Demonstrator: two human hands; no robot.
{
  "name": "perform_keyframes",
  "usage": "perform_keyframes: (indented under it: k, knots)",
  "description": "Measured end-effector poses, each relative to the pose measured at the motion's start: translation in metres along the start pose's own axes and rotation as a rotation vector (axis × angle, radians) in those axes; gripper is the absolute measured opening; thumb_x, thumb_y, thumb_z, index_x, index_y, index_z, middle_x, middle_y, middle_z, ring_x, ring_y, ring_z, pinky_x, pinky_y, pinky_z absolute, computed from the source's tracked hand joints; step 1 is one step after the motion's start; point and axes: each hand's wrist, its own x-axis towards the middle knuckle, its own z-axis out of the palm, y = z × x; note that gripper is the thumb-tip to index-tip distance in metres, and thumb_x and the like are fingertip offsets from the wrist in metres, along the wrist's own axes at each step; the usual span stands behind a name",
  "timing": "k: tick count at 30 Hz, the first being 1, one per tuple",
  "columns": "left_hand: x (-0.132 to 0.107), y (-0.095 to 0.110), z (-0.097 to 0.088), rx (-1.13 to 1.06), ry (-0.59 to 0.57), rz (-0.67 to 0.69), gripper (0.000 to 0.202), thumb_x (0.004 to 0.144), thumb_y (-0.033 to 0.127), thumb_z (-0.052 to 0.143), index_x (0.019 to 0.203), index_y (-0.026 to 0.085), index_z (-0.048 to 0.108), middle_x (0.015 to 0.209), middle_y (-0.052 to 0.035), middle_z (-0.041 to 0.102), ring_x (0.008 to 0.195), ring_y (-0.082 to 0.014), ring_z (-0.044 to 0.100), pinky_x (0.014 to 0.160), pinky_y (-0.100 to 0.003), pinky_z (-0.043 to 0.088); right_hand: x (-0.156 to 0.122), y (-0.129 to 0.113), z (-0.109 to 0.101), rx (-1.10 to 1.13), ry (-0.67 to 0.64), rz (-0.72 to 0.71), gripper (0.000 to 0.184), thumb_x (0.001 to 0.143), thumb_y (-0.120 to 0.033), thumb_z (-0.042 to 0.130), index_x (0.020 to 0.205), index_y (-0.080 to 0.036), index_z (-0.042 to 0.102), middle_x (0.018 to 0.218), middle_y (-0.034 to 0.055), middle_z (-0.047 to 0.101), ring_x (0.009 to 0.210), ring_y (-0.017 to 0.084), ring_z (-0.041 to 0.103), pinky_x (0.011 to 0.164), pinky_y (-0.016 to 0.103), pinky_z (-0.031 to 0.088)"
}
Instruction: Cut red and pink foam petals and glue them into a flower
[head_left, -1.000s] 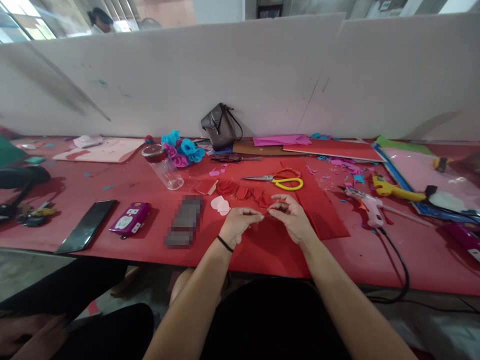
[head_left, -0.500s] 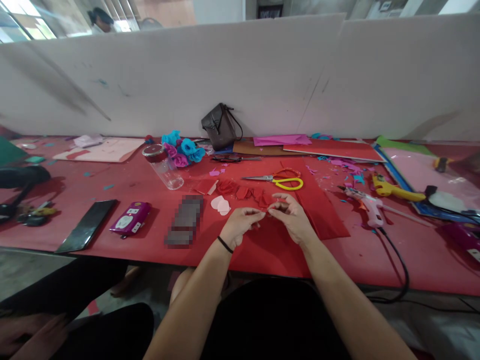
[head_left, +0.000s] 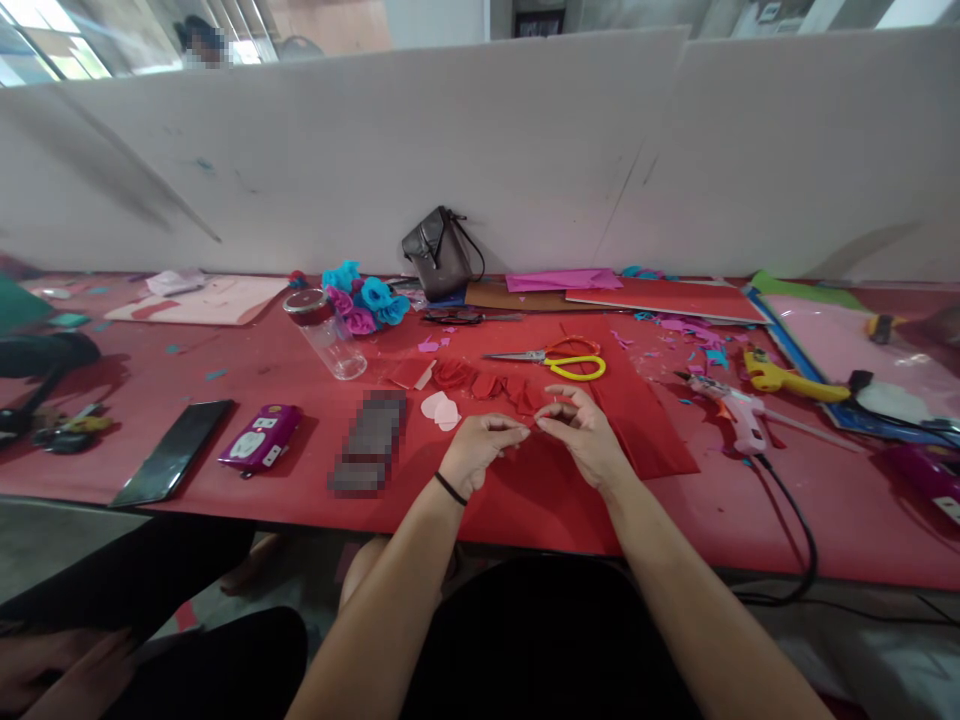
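My left hand [head_left: 478, 450] and my right hand [head_left: 583, 436] meet fingertip to fingertip over a red paper sheet [head_left: 570, 470] at the table's near edge. Both are pinched on a small red paper piece [head_left: 533, 425] held between them; most of it is hidden by the fingers. Just beyond lie several cut red petals [head_left: 487, 383] and two pale pink heart-shaped pieces [head_left: 441, 408]. Yellow-handled scissors [head_left: 559, 362] rest a little farther back on the same sheet.
A clear jar [head_left: 328, 335], blue and pink paper flowers [head_left: 365, 299] and a brown bag [head_left: 439, 254] stand behind. A phone [head_left: 175, 450] and a purple case [head_left: 260, 438] lie left. Two glue guns [head_left: 757, 400] with a black cord lie right. Another person's legs show at lower left.
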Motion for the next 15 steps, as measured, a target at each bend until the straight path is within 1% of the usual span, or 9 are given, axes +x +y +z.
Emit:
perform_keyframes:
  k: [6, 10, 15]
  knots:
    - [-0.0005, -0.0002, 0.0011, -0.001, 0.034, -0.009, 0.011, 0.054, 0.019, 0.080, 0.060, 0.016, 0.071, 0.054, 0.0002, 0.062, 0.048, -0.0071, 0.050, 0.050, -0.022, 0.033, -0.0005, -0.0021, 0.0008, 0.034, 0.004, -0.005, 0.046, 0.060, -0.021, 0.078, 0.100, -0.026, 0.055, 0.074, -0.0048, 0.068, 0.074, 0.014, 0.061, 0.078, 0.030, 0.044]
    - [-0.0029, 0.0025, 0.0033, -0.012, 0.050, -0.010, 0.010, 0.054, 0.016, 0.078, 0.058, 0.015, 0.070, 0.054, 0.0008, 0.061, 0.049, -0.0073, 0.051, 0.050, -0.021, 0.034, -0.0003, -0.0012, 0.0007, 0.042, 0.016, -0.013, 0.046, 0.060, -0.020, 0.078, 0.100, -0.026, 0.056, 0.073, -0.0046, 0.069, 0.074, 0.014, 0.061, 0.079, 0.031, 0.044]
    - [-0.0038, 0.0015, 0.0070, -0.051, 0.085, 0.038, 0.012, 0.051, 0.016, 0.080, 0.056, 0.016, 0.070, 0.056, 0.0005, 0.062, 0.052, -0.0079, 0.050, 0.053, -0.022, 0.039, -0.0005, -0.0006, 0.0005, 0.038, 0.024, -0.040, 0.045, 0.061, -0.020, 0.078, 0.100, -0.027, 0.055, 0.074, -0.0045, 0.068, 0.074, 0.015, 0.061, 0.079, 0.032, 0.045]
